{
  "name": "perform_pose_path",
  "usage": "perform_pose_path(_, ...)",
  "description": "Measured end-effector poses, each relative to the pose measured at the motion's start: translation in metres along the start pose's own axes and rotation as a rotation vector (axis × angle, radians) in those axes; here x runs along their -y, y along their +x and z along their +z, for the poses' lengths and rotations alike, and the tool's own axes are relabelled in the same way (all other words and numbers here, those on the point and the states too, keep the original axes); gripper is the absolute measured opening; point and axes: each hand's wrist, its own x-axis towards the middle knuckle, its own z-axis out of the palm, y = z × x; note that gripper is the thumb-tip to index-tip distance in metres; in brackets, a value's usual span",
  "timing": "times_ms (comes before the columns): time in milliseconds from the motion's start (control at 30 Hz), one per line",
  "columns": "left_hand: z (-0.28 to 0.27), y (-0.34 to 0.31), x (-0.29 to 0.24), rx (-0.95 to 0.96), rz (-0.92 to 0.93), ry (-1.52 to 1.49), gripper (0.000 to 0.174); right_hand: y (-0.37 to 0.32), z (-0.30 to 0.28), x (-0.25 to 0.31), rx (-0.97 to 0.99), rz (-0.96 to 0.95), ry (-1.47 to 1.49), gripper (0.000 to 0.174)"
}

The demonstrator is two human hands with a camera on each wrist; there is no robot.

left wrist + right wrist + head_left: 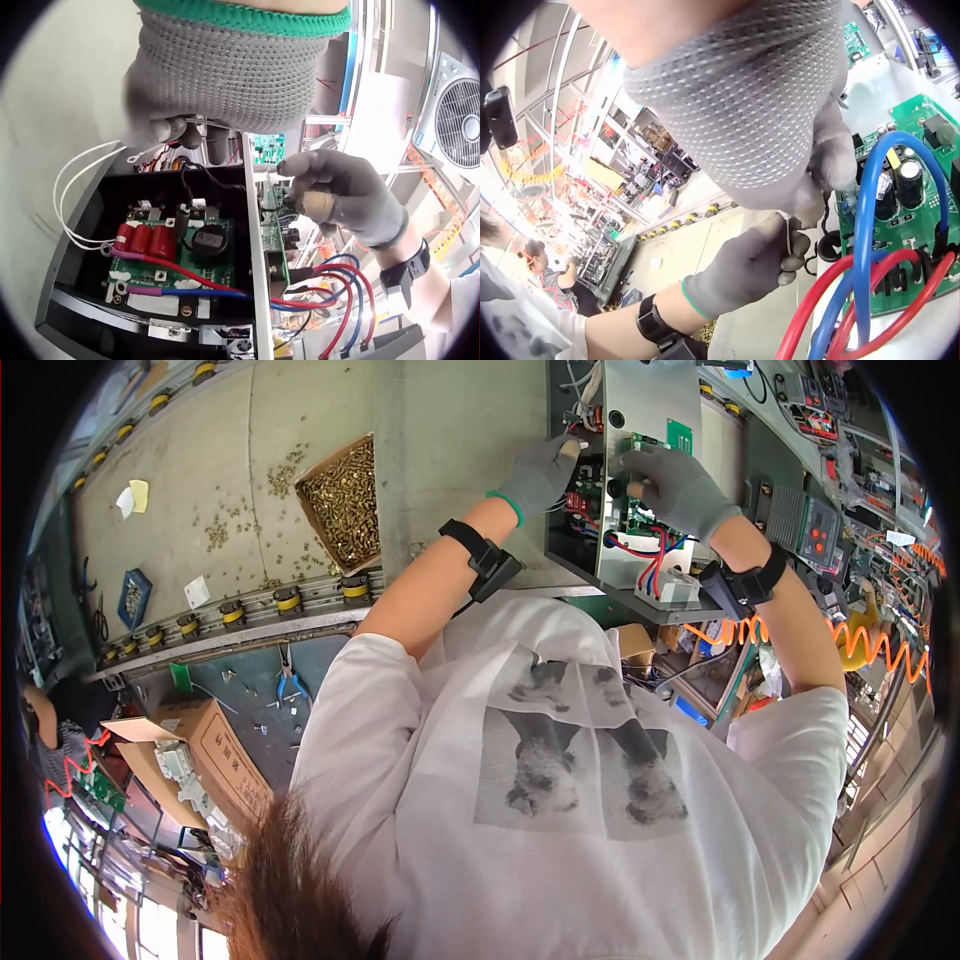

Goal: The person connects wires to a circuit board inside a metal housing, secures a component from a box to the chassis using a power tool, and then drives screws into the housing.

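Note:
An open metal chassis (650, 395) stands upright under both gloved hands. The left hand (540, 475) is over its near-left compartment, and its curled fingers pinch a thin white wire (789, 234). Close to those fingers a ring terminal (135, 158) shows in the left wrist view. The right hand (682, 490) is over the side with a green circuit board (900, 217); in the left wrist view its fingers are loosely bent with nothing visible between them. Red and blue cables (352, 281) loop below it. Inside the compartment, another board carries red cylinders (142, 238) and a black coil (210, 240).
A box of brass-coloured parts (342, 505) lies left of the chassis, with loose parts scattered beside it. A roller rail (288, 600) runs along the bench's near edge. Below are blue-handled pliers (290, 682) and a cardboard box (205, 760). A grey device (805, 525) stands at the right.

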Motion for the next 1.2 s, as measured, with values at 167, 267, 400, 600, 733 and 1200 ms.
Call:
perform_pose_path(167, -0.006, -0.005, -0.018, 0.047, -0.211, 0.046, 0.029, -0.011, -0.003, 0.003, 0.157, 0.208, 0.436, 0.020)
perform_pose_path(267, -0.005, -0.002, -0.010, 0.067, -0.109, -0.109, 0.028, -0.009, -0.009, 0.005, 0.178, 0.324, 0.584, 0.017)
perform_pose_path(400, -0.012, -0.005, -0.024, 0.185, -0.138, 0.140, 0.025, -0.010, 0.003, -0.005, 0.233, 0.428, 0.676, 0.024)
perform_pose_path(600, -0.004, -0.005, -0.040, 0.259, -0.390, 0.007, 0.037, -0.013, 0.005, -0.006, 0.102, 0.124, 0.532, 0.017)
perform_pose_path(733, 0.023, -0.010, -0.005, 0.172, -0.152, -0.123, 0.036, -0.019, -0.043, 0.004, 0.418, 0.386, 0.779, 0.013)
perform_pose_path(1200, 0.010, -0.006, -0.003, 0.249, 0.099, 0.171, 0.022, -0.036, -0.037, 0.008, 0.631, 0.036, 0.832, 0.011)
